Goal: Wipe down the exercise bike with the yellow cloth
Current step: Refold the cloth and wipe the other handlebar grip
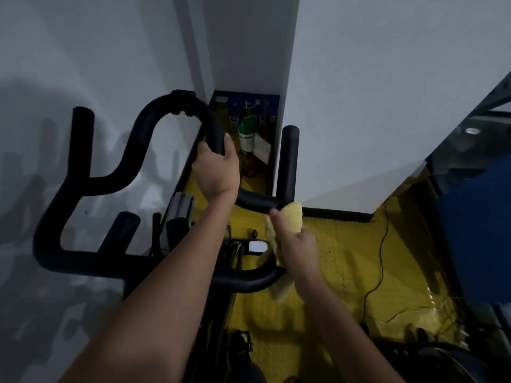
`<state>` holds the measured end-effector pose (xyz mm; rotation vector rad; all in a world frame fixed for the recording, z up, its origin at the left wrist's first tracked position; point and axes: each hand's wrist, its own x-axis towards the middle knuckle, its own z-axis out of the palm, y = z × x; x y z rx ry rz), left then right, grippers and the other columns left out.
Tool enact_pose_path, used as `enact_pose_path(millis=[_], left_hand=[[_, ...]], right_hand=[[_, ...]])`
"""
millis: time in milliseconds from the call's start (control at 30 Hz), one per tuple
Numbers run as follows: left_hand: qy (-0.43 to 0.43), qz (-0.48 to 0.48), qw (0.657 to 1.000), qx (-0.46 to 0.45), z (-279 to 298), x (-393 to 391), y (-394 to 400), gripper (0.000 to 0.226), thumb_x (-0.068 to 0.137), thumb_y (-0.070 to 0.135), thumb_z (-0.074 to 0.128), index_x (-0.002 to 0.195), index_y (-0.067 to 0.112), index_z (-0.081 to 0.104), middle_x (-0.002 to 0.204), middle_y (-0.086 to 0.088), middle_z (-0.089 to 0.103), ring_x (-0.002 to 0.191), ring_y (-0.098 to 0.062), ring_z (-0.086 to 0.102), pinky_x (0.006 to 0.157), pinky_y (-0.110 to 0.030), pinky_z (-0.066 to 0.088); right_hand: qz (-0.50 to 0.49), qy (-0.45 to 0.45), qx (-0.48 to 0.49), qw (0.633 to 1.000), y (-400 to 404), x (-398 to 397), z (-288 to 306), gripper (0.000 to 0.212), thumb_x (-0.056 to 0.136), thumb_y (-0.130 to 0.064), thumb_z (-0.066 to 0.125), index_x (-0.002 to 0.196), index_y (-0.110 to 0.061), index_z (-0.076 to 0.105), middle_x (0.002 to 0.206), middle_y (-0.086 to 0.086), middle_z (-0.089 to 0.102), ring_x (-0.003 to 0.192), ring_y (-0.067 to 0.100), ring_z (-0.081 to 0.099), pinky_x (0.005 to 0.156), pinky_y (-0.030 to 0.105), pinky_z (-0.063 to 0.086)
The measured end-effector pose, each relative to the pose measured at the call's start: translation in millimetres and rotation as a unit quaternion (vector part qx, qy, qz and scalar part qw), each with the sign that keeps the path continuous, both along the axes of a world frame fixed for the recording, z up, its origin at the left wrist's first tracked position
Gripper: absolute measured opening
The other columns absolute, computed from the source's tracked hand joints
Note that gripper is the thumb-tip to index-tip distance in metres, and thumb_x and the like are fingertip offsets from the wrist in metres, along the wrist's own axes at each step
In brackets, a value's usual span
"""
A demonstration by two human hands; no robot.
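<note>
- One yellow cloth [287, 225], bunched, gripped in right hand [297, 250], top edge pressed against the black handlebar [257, 203] of the exercise bike; loose tail hanging below the fist.
- Left hand [217, 170] wrapped round the handlebar's centre loop.
- Yellow floor [345, 258], black cable [378, 261], white walls [373, 92].
- Green-and-white bottle [247, 134] in the alcove; label unreadable.
</note>
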<state>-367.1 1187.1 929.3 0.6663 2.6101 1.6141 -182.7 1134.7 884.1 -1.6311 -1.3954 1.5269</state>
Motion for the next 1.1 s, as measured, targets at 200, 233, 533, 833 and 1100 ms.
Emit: enact_pose_path(millis=[200,233,533,833,1100], left_hand=[[0.003,-0.008,1.0,0.006,-2,-1,0,0.04,0.097,0.05,0.051,0.093,0.011,0.057,0.07,0.007,0.056,0.055,-0.001,0.052,0.042,-0.015,0.031],[0.003,-0.01,1.0,0.009,-2,-3,0,0.04,0.097,0.05,0.051,0.095,0.011,0.057,0.071,0.007,0.057,0.056,-0.001,0.053,0.042,-0.014,0.032],[0.011,-0.015,1.0,0.024,-3,-7,1,0.04,0.097,0.048,0.053,0.1,0.009,0.06,0.077,0.003,0.062,0.057,0.001,0.053,0.04,-0.01,0.033],[0.01,-0.015,1.0,0.025,-2,-7,1,0.038,0.097,0.047,0.053,0.096,0.01,0.058,0.074,0.005,0.06,0.057,-0.001,0.055,0.043,-0.013,0.034],[0.014,-0.012,0.999,0.029,-3,-8,1,0.038,0.096,0.048,0.053,0.097,0.011,0.058,0.075,0.004,0.062,0.06,-0.006,0.06,0.044,-0.017,0.037]], right_hand=[[0.001,0.057,0.0,0.998,-31,12,-4,0.058,0.088,-0.072,0.051,0.095,-0.017,0.069,0.079,0.005,0.075,0.074,0.023,0.074,0.068,0.04,0.061],[0.001,0.05,0.02,0.999,-26,12,-1,0.058,0.09,-0.071,0.047,0.095,-0.017,0.069,0.079,0.004,0.075,0.075,0.022,0.074,0.069,0.038,0.063],[-0.114,0.049,0.145,0.982,63,-11,51,0.053,0.103,-0.055,0.038,0.133,-0.012,0.039,0.128,0.001,0.036,0.117,0.022,0.043,0.098,0.043,0.04],[-0.029,-0.009,0.198,0.98,100,13,64,0.022,0.101,-0.03,0.053,0.118,-0.017,0.051,0.094,-0.011,0.054,0.083,0.004,0.052,0.066,0.024,0.041],[-0.109,-0.123,0.394,0.904,108,21,76,0.016,0.098,-0.033,0.062,0.103,-0.024,0.05,0.084,-0.006,0.058,0.068,0.01,0.055,0.056,0.024,0.037]])
